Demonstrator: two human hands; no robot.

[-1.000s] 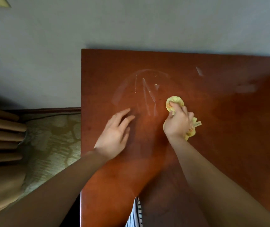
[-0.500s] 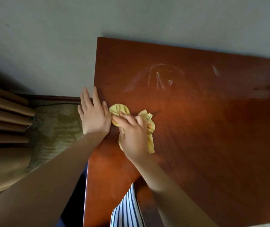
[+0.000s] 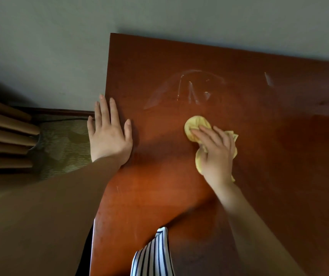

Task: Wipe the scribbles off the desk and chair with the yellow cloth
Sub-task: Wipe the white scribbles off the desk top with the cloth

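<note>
A reddish-brown wooden desk (image 3: 279,176) fills the right of the head view. My right hand (image 3: 216,154) presses a crumpled yellow cloth (image 3: 196,124) flat against the desktop near its middle. Pale whitish scribbles (image 3: 191,90) show just beyond the cloth, and another faint mark (image 3: 268,78) lies further right. My left hand (image 3: 108,134) lies flat with fingers spread on the desk's left edge, holding nothing. No chair is in view.
A grey wall (image 3: 159,16) runs behind the desk. Left of the desk are brown pleated curtains (image 3: 4,134) and patterned green carpet (image 3: 66,142) with a dark baseboard. My striped shirt (image 3: 153,253) shows at the desk's near edge.
My right hand has slid the cloth to the right, away from my left hand. The left hand has stayed at the desk's left edge. The view has shifted a little.
</note>
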